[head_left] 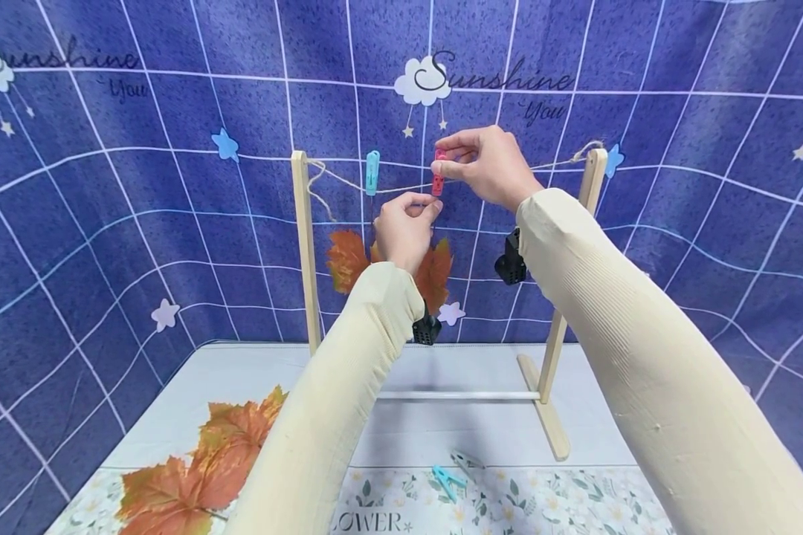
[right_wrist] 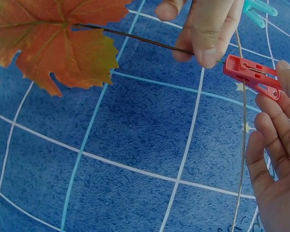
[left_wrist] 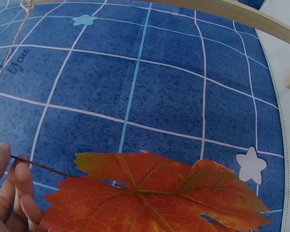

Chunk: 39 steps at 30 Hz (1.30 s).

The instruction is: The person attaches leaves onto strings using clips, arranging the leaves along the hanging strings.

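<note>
My right hand (head_left: pixel 488 165) pinches a red clothespin (right_wrist: pixel 251 75) by its handle end, up on the twine (right_wrist: pixel 243 140). Just under the clothespin, my left hand (head_left: pixel 404 229) holds the dark stem (right_wrist: pixel 140 39) of an autumn leaf (left_wrist: pixel 154 198) between thumb and fingers. The stem's tip meets the clothespin's lower end in the right wrist view. That orange-red leaf hangs below the left hand, partly hidden by it in the head view. To the left, a light-blue clothespin (head_left: pixel 372 174) stands on the twine, with another orange leaf (head_left: pixel 346 260) below it.
The twine spans two wooden posts (head_left: pixel 304 253) of a stand with a white crossbar (head_left: pixel 458 395). Several loose leaves (head_left: pixel 174 487) lie at the table's front left. A blue clothespin (head_left: pixel 449 481) and a grey clothespin (head_left: pixel 467 462) lie near the front middle. A blue grid curtain (head_left: pixel 174 253) hangs behind.
</note>
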Tool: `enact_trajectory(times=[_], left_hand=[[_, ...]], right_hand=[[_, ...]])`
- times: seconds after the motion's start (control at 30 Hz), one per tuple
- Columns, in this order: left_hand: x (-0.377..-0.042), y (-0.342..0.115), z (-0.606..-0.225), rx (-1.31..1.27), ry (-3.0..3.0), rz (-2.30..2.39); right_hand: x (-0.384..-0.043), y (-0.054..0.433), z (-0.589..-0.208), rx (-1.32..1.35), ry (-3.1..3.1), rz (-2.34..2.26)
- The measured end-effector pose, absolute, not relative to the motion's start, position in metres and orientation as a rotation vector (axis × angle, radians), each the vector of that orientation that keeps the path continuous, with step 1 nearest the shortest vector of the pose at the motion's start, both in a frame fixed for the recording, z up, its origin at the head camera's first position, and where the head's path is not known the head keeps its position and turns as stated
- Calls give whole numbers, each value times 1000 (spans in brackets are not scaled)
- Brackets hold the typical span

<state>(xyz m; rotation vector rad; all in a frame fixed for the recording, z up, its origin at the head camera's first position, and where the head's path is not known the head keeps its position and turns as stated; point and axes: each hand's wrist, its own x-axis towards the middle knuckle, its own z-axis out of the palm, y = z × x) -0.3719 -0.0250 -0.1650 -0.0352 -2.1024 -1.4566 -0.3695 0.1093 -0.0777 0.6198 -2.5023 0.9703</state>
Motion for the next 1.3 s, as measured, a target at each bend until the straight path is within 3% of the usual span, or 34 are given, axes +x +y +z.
enact_trajectory(times=[1.3], left_hand=[[-373, -29, -163, -8, -2121, -1443]], right_hand=[[-374, 103, -79, 553, -2362, 1092]])
